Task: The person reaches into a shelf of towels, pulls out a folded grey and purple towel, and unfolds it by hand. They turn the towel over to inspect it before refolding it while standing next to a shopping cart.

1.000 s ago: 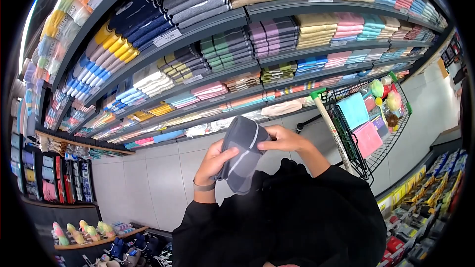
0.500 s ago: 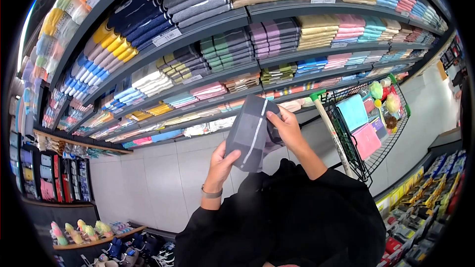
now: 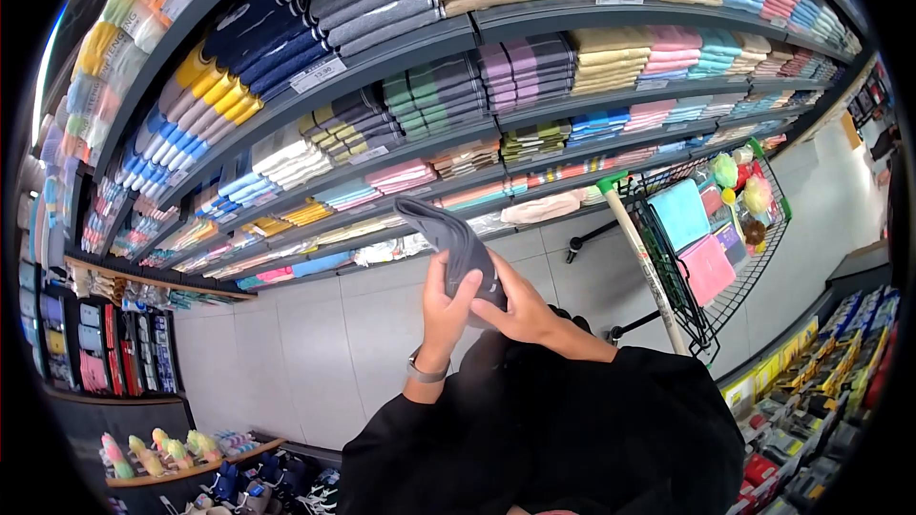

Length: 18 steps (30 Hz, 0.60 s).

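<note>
Left hand (image 3: pixel 445 313) curled, right hand (image 3: pixel 521 307) alongside

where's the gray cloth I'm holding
Near the head view's middle, the gray cloth is in the left hand and right hand, left of the shopping cart.

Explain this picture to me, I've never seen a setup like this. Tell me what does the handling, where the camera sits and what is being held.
There is no machine here. A person in black clothing works with a bare left hand and right hand. The camera is worn on the head, looking forward and down; its wide lens makes the straight shelves look curved.

Both hands grip a folded grey cloth, held up over the tiled floor. Ahead, the shelves carry stacks of folded cloths in many colours. To the right stands a wire shopping cart; a light blue item and a pink item are among the things in it.
</note>
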Tool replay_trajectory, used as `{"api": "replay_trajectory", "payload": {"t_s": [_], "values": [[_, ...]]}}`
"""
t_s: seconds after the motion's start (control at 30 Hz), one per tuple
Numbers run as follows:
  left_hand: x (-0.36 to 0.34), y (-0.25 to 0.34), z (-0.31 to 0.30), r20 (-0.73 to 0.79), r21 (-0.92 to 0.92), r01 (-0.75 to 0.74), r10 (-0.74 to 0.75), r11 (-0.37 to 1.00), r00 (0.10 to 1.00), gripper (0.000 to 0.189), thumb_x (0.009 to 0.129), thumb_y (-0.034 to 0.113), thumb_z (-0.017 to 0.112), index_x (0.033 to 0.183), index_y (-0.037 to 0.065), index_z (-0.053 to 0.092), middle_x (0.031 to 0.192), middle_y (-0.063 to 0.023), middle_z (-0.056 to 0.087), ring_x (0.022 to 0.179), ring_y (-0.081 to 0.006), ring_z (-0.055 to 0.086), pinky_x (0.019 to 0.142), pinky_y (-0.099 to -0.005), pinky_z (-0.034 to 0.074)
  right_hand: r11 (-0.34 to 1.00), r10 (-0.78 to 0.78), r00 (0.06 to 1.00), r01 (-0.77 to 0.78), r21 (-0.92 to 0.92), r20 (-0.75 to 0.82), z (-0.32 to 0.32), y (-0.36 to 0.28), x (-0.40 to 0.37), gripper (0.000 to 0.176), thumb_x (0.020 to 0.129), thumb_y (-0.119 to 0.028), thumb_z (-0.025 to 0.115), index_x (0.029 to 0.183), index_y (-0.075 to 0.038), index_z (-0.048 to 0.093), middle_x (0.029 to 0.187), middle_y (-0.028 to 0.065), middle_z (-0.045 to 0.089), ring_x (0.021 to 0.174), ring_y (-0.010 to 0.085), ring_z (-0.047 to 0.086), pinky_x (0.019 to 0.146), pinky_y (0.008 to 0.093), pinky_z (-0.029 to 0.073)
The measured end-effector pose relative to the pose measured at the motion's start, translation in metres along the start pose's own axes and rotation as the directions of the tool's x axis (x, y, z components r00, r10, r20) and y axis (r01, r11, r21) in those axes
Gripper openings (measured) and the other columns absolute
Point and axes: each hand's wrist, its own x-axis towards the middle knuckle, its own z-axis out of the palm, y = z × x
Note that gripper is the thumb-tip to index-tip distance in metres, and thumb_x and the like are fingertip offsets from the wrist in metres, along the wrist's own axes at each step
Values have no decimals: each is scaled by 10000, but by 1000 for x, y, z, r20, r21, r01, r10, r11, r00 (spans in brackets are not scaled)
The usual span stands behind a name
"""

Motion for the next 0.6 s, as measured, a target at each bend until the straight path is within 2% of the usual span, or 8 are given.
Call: {"api": "replay_trajectory", "payload": {"t_s": [0.07, 0.17, 0.27, 0.4, 0.5, 0.6], "values": [[-3, -7, -6, 78, 38, -59, 56, 998, 995, 460, 943, 97, 634, 1346, -52, 469, 1255, -113, 565, 1145, -164, 540, 985, -300, 435, 994, 59, 998, -61, 86, 27, -2, 3, -2, 751, 880, -143, 666, 1492, 39, 270, 1385, 235, 485, 1281, 310, 505, 1059, 369, 389], [-9, -13, -8, 116, -10, 7, -6, 1000, 993, 485, 956, 88, 609, 1386, -61, 440, 1294, -126, 558, 1178, -172, 530, 1001, -306, 425, 982, 151, 988, -155, 112, 39, -6, -6, -1, 733, 889, -133, 654, 1493, 36, 275, 1384, 226, 491, 1278, 281, 506, 1053, 360, 391], [-11, -16, -8, 78, -27, 32, -30, 999, 997, 463, 976, 76, 566, 1399, -63, 439, 1311, -134, 556, 1204, -182, 517, 1018, -314, 412, 990, 101, 995, -103, 101, 25, -2, 0, -3, 705, 903, -128, 637, 1492, 31, 285, 1363, 219, 512, 1257, 264, 519, 1041, 355, 400], [-11, -20, -11, 81, -84, 39, -32, 996, 996, 401, 988, 65, 533, 1363, -68, 484, 1300, -123, 564, 1204, -183, 518, 1025, -312, 403, 989, 120, 993, -121, 80, 17, -1, -1, -5, 679, 920, -146, 619, 1491, 24, 293, 1329, 218, 540, 1228, 267, 542, 1024, 360, 413], [-10, -25, -15, 130, -34, -50, 54, 998, 990, 359, 985, 56, 523, 1321, -71, 529, 1285, -108, 578, 1184, -178, 532, 1018, -305, 403, 984, 139, 990, -140, 112, 17, 0, 1, -5, 665, 934, -168, 602, 1490, 22, 293, 1303, 217, 561, 1191, 276, 567, 1001, 366, 429], [-12, -24, -13, 108, -74, -26, 34, 997, 994, 357, 966, 33, 525, 1307, -72, 542, 1279, -101, 582, 1160, -174, 545, 1005, -302, 410, 997, 80, 997, -80, 18, 1, 0, 1, -6, 656, 939, -177, 590, 1488, 23, 293, 1295, 243, 562, 1174, 325, 587, 984, 383, 442]]}}
